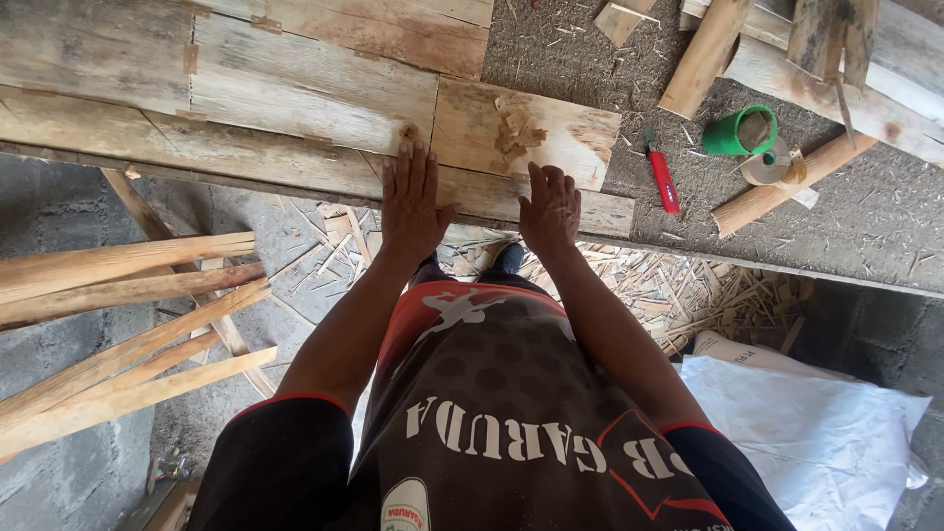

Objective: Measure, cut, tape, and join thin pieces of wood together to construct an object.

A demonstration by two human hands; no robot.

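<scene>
My left hand (411, 202) and right hand (551, 208) lie flat, fingers spread, holding nothing, on the near edge of the rough pale wooden plank (324, 93) across the table, which looks stiff, splintery and heavy, best gripped along that edge.

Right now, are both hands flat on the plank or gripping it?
Flat: left hand and right hand lie palm-down, fingers extended, on the plank.

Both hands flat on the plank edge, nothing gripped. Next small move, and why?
Probably slide the right hand toward the loose pale wood shavings and brush them off. Both the left hand and the right lie palm-down, fingers spread, on the rough pale wooden plank, holding nothing. The red-handled cutter lies apart on the grey surface, so clearing the chips seems the nearest step.
</scene>
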